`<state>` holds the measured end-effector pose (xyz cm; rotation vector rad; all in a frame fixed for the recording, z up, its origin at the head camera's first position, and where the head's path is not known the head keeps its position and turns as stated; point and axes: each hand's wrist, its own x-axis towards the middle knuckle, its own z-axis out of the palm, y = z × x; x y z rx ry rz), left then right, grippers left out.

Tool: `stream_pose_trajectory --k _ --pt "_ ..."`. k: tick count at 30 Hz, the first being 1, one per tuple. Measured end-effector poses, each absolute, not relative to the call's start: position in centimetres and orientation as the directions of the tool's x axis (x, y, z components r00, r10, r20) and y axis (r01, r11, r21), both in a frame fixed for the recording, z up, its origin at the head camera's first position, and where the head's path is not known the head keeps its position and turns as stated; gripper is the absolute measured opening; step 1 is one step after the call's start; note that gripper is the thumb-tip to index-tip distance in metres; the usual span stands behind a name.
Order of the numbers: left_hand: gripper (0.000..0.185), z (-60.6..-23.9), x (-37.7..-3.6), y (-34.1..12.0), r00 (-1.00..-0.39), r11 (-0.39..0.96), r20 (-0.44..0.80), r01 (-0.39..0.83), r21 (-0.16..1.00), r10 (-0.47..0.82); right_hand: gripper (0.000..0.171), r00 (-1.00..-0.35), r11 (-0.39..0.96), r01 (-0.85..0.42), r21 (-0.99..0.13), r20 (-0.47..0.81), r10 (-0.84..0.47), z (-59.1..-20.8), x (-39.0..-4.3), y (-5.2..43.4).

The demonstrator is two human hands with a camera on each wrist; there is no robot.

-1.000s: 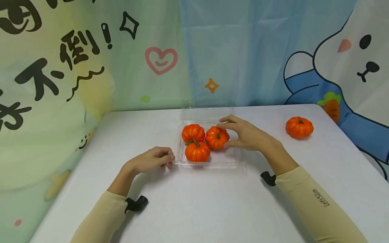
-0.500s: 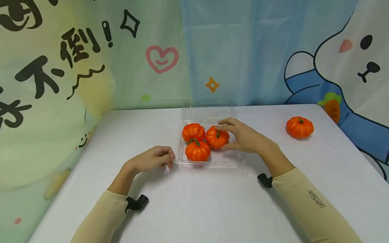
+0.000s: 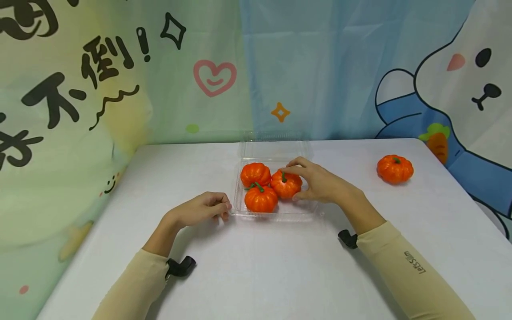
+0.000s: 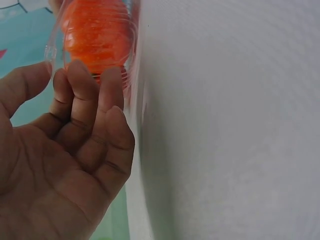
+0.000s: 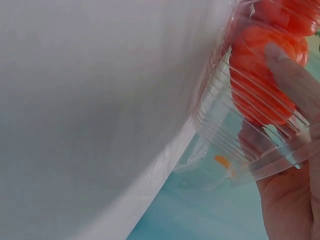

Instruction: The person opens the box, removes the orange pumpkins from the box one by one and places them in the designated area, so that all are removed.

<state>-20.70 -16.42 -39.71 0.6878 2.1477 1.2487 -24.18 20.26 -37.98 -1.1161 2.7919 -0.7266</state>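
In the head view, a clear plastic clamshell box lies with its lid folded back, holding three small orange pumpkins. My right hand reaches in over the right side and grips the right-hand pumpkin, thumb on its near side and fingers behind it. Beside that one sit the back-left pumpkin and the front pumpkin, their stems close together. My left hand pinches the box's front-left corner; the left wrist view shows its thumb at the rim and curled fingertips against the wall.
A fourth orange pumpkin sits alone at the back right of the white table. The clear lid leans toward a printed cloth backdrop along the table's far edge. Each sleeve cuff carries a black camera mount.
My right hand has come slightly left and nearer, closing round the right-hand pumpkin, which has shifted a little toward me. The left hand keeps its place at the corner.
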Motion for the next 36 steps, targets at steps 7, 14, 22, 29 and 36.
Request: stream_pose_trajectory --k 7,14,22,29,36 --pt "0.022 -39.7 -20.8 -16.4 -0.707 0.426 -0.204 0.151 0.892 0.677 0.070 -0.737 0.627 -0.641 -0.442 0.126 -0.664 -37.7 -23.8 20.3" --pt "0.022 -39.7 -20.7 -16.3 -0.698 0.415 -0.186 0.174 0.893 0.692 0.071 -0.751 0.639 -0.632 -0.439 0.141 -0.646 -37.2 -23.6 20.9" --pt "0.022 -39.6 -20.6 -16.3 -0.699 0.414 -0.195 0.158 0.896 0.688 0.070 -0.784 0.672 -0.599 -0.435 0.147 -0.603 -36.3 -23.1 22.2" --pt "0.022 -39.8 -20.7 -16.4 -0.697 0.418 -0.204 0.151 0.896 0.688 0.069 -0.798 0.693 -0.588 -0.416 0.157 -0.582 -35.7 -22.6 23.6" --pt "0.021 -39.7 -21.0 -16.4 -0.688 0.421 -0.205 0.161 0.893 0.697 0.069 -0.807 0.711 -0.588 -0.385 0.222 -0.547 -35.3 -22.4 25.8"
